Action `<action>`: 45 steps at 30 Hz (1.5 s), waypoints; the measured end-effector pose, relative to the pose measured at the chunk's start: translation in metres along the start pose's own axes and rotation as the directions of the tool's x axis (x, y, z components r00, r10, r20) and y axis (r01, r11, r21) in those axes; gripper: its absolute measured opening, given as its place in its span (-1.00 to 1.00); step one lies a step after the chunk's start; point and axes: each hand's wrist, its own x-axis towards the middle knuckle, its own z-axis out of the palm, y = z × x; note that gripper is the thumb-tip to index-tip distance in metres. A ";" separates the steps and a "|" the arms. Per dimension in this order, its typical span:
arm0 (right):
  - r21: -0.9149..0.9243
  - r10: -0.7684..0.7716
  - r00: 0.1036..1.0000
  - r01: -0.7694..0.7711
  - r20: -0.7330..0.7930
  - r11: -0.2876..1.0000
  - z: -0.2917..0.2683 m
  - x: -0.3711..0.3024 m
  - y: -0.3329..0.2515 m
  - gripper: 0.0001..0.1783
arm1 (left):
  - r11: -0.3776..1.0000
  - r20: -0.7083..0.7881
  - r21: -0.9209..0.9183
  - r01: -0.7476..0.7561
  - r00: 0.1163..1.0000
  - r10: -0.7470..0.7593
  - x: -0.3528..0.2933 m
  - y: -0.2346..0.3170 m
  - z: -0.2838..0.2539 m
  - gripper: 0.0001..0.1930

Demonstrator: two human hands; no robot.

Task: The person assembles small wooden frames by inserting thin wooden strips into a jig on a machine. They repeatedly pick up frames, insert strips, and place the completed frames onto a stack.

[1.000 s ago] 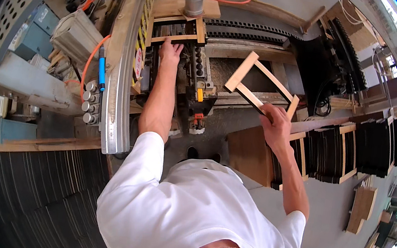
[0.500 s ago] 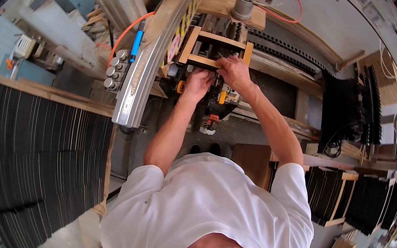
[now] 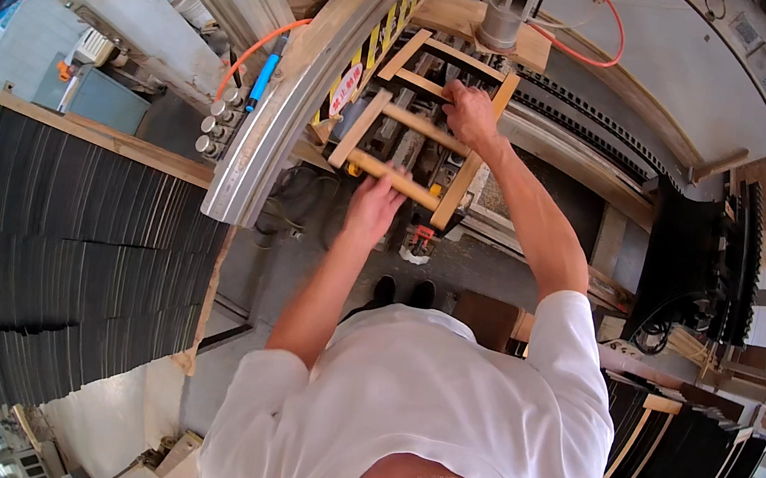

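Two small light-wood frames lie one beyond the other on the machine bed. The near wooden frame (image 3: 359, 129) has its closest rail at the fingertips of my left hand (image 3: 376, 207), whose fingers close on that rail from the near side. Farther off, my right hand (image 3: 473, 118) reaches over the right side with curled fingers at the near rail of the far wooden frame (image 3: 406, 54); its fingertips are partly hidden. Between the rails, metal machine parts show. Close to the near frame's corner is a red clamp-like part (image 3: 423, 234).
A metal beam (image 3: 265, 141) with striped tape runs along the left. Stacks of dark strips (image 3: 91, 249) stand at left, more dark stacked pieces (image 3: 687, 463) at right. A cylinder (image 3: 500, 29) on a wooden block is beyond the frames, and a black sheet-like part (image 3: 680, 264) hangs at right.
A second wooden frame now shows nearer to me, where only one was visible. My hands have moved apart, the left one toward me. The whole view has shifted slightly.
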 end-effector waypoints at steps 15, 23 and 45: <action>0.017 0.114 0.993 -0.114 0.008 0.993 0.033 0.056 0.027 -0.76 | 0.999 -0.228 0.037 0.036 0.973 -0.027 -0.163 0.035 -0.095 -0.67; 0.039 0.176 0.984 -0.177 0.024 0.983 0.030 0.062 0.034 -0.77 | 0.995 -0.296 0.070 0.074 0.954 -0.050 -0.159 0.064 -0.183 -0.72; -0.198 0.046 0.983 -0.011 0.176 0.980 0.017 0.064 0.030 -0.76 | 0.960 -0.574 0.220 0.173 0.818 -0.016 -0.153 0.008 -0.223 -0.78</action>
